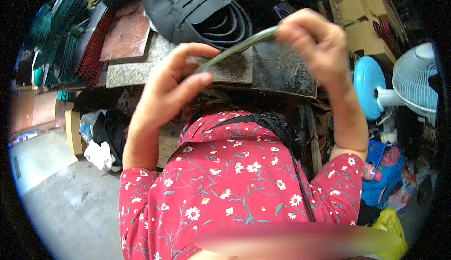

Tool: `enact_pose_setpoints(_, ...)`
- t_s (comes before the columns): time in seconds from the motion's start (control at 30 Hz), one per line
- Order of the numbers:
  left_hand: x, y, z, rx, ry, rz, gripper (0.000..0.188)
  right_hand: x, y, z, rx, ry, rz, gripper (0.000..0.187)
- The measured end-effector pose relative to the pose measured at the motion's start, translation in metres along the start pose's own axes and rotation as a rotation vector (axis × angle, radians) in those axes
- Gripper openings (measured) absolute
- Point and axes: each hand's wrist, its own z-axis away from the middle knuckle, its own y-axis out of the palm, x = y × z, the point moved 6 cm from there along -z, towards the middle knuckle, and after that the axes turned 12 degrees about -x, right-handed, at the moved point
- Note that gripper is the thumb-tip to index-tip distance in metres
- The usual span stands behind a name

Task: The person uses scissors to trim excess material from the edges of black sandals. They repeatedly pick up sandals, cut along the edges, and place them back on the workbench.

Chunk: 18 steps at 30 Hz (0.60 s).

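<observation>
A thin greenish-grey strip [239, 47] spans the gap between my hands, in front of the bench. My right hand [322, 44] pinches its upper right end and is slightly blurred. At the lower left end, my left hand [176, 79] has the strip between thumb and fingers, with the index finger stretched out above it. The strip's exact material cannot be made out. Just behind it lies a large roll of black sheet material [197, 16] on the bench.
The bench has a grey stone slab [129, 74] and a reddish board [124, 34]. Bundles of dark green strips [61, 39] and dark red strips [95, 49] lie at left. A fan [416, 79] with a blue round base [368, 88] stands right, near cardboard boxes [371, 30].
</observation>
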Motion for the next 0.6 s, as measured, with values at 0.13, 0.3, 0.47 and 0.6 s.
enact_pose_setpoints(0.13, 0.037, -0.048, -0.005, -0.099, -0.158, -0.236, 0.020, -0.087, -0.032, -0.011, -0.079, 0.327, 0.108, 0.016)
enact_pose_setpoints(0.3, 0.048, -0.060, -0.002, -0.059, 0.144, -0.640, 0.016, -0.125, -0.044, -0.001, -0.122, 0.312, 0.119, 0.017)
enact_pose_setpoints(0.47, 0.076, -0.076, 0.008, -0.124, -0.257, -0.290, 0.027, -0.136, -0.072, 0.002, 0.046, 0.311, 0.152, 0.013)
enact_pose_setpoints(0.6, 0.084, -0.078, 0.010, -0.052, -0.259, -0.287, 0.028, -0.151, -0.125, 0.001, -0.181, 0.377, 0.290, 0.016)
